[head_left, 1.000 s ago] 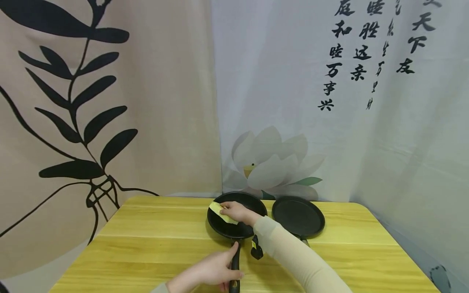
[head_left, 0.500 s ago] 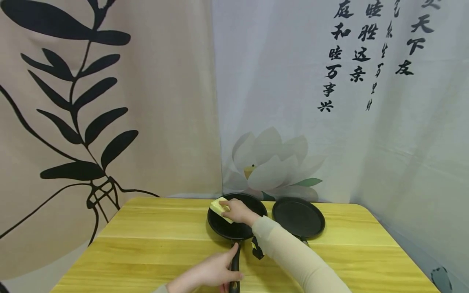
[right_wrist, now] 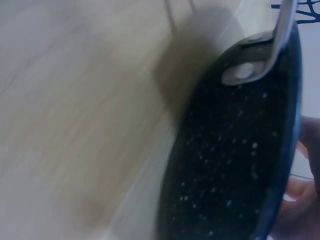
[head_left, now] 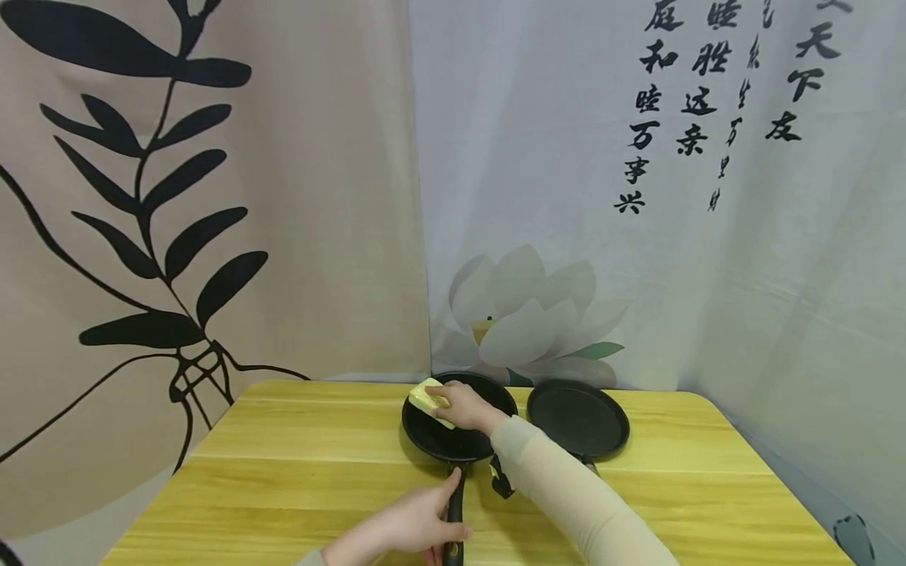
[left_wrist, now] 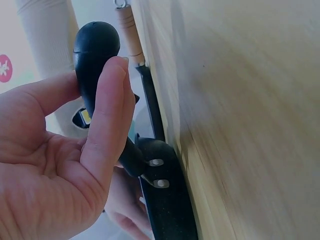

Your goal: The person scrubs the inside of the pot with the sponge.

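Judging from my feed, a wipe-down is under way: a yellow sponge [head_left: 423,395] is inside the black frying pan [head_left: 442,442], towards ten o'clock, pinched by the right hand [head_left: 465,408]. How much of the interior has been covered, I can't tell. The left hand [head_left: 423,519] grips the handle [head_left: 454,503], which points to six o'clock. At three o'clock, just beside, lies a shallow flat pan [head_left: 576,419] with no hand on it; I can't say whether it's been wiped.

The frying pan sits on the wooden table [head_left: 297,472], dark inside; my right wrist view shows pale flecks across its outer wall. The sponge looks blocky and pale.
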{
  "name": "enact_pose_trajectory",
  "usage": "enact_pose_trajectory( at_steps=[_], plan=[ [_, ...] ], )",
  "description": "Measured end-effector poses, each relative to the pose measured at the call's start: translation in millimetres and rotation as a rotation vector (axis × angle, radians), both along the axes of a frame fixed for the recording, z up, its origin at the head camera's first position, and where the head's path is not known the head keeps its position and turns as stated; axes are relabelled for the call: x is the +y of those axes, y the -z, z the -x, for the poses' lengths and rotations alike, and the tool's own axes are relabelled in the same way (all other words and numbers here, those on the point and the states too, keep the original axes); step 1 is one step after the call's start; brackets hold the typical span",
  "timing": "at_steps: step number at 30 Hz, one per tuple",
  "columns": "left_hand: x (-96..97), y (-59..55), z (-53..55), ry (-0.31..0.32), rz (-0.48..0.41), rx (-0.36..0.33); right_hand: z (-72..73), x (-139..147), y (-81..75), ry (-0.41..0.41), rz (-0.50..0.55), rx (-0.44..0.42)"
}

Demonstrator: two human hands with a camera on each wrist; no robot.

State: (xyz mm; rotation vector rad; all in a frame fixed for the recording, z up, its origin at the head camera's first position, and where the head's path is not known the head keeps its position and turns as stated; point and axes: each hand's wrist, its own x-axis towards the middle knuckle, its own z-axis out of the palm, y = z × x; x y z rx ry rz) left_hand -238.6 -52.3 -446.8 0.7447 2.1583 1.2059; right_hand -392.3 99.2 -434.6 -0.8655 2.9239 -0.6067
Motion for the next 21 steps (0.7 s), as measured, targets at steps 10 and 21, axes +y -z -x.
enact_pose_trajectory(
  at_steps=[10,21],
  plan=[
    [-9.6,88.7,53.5,0.026,-0.059,-0.092,0.5,-2,5.4,0.053,-0.236,0.161],
    [-4.9,45.2,29.2,0.034,0.066,0.006,0.8,3,6.6,0.106,-0.477,0.317]
  ],
)
